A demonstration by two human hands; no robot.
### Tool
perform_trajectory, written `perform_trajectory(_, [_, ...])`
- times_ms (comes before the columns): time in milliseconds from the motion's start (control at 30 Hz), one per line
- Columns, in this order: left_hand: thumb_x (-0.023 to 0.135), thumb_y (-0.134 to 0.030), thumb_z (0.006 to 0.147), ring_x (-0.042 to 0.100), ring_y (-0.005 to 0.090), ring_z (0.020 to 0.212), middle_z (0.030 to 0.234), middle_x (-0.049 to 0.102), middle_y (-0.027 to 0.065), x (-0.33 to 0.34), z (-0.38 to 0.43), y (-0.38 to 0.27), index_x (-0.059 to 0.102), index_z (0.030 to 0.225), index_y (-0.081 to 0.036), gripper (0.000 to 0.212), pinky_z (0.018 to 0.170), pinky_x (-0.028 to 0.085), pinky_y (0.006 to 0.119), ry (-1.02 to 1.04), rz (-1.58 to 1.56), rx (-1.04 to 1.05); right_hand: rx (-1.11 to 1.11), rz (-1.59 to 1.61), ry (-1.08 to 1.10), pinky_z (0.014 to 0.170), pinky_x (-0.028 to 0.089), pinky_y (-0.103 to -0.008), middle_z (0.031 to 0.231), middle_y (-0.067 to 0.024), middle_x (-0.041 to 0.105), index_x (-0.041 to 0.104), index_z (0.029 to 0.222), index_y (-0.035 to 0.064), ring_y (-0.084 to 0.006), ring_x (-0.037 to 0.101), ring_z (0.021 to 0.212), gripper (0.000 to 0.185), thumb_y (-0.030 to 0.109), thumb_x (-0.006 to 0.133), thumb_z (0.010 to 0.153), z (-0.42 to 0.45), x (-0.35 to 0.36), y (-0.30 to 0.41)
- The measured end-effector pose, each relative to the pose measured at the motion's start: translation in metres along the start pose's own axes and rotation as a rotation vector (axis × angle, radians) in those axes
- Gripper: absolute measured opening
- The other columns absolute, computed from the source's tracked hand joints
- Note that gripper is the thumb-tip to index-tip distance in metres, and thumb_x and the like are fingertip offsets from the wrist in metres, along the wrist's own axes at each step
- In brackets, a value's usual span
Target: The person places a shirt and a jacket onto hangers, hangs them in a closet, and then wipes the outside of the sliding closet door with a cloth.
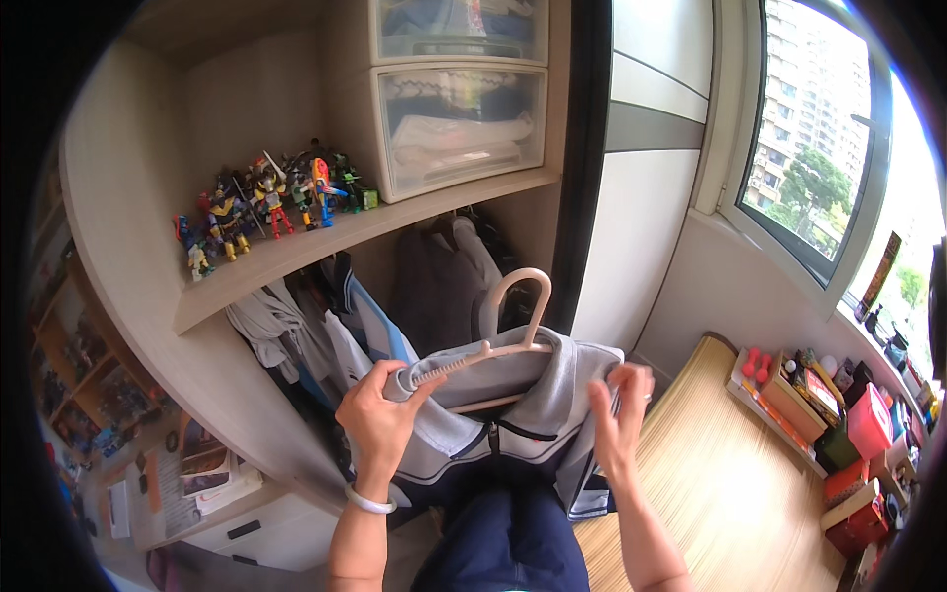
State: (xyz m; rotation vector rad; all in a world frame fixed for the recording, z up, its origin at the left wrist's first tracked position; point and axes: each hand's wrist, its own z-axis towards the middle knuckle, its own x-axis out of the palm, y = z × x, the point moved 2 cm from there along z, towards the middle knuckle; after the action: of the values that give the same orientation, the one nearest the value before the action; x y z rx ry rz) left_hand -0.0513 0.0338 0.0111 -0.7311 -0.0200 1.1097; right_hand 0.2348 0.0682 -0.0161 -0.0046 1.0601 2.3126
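A pale pink plastic hanger [536, 311] with an upright hook sits inside the neck of a light grey zip-up jacket [584, 377] with dark trim. My left hand [381, 414], with a pale bangle at the wrist, grips the left end of the hanger together with the jacket's cloth. Beside the jacket's right shoulder, my right hand [621, 414] is raised with thumb and fingers apart; a ring shows on one finger. Whether its fingers touch the cloth is hard to tell. The jacket hangs before my dark blue trousers [503, 540], its lower part largely hidden.
Clothes [436, 281] hang under a wooden shelf [414, 214] ahead. Toy figures [274, 196] and clear-fronted drawers [466, 126] stand on it. At right, boxes [858, 510] line a woven mat [725, 451] below the window. A desk with books [203, 459] is at left.
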Motion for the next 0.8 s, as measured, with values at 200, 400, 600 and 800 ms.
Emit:
perform_trajectory(200, [0.095,-0.031,0.064,0.062,0.0188,0.062,0.071,0.068,0.0064,0.010,-0.008,-0.008,0.069,0.086,-0.005,0.043,0.062,0.050,0.033,0.011,0.020,-0.085,0.748,1.339,0.383,0.087,0.050,-0.0274,0.108,-0.0039,0.071,0.065,0.120,0.0006,-0.0121,0.066,0.096,0.028,0.016,0.067,0.097,-0.053,0.020,-0.035])
perform_trajectory(400, [0.094,-0.033,0.067,0.067,0.0270,0.064,0.072,0.069,0.0121,0.001,-0.017,-0.029,0.070,0.087,-0.006,0.041,0.061,0.052,0.034,0.079,-0.046,-0.142,0.848,1.219,0.064,0.099,0.047,-0.0354,0.117,-0.0072,0.067,0.060,0.124,-0.0004,-0.0174,0.061,0.114,0.030,0.020,0.053,0.103,-0.104,0.053,-0.076])
perform_trajectory(600, [0.096,-0.027,0.063,0.059,0.0119,0.065,0.072,0.068,0.0027,0.004,-0.026,-0.030,0.068,0.085,-0.004,0.042,0.065,0.050,0.029,0.066,-0.051,-0.186,0.558,0.704,0.296,0.079,0.051,-0.0286,0.094,-0.0097,0.071,0.067,0.107,-0.0058,-0.0147,0.067,0.086,0.021,0.013,0.062,0.099,-0.124,0.060,-0.009])
perform_trajectory(800, [0.095,-0.030,0.065,0.066,0.0253,0.063,0.071,0.069,0.0112,0.000,-0.030,-0.038,0.069,0.085,-0.005,0.041,0.062,0.052,0.033,0.063,-0.061,-0.120,0.507,0.608,0.249,0.065,0.046,-0.0242,0.079,-0.0019,0.070,0.072,0.098,-0.0022,-0.0062,0.058,0.071,0.022,0.019,0.070,0.097,-0.132,0.070,-0.027])
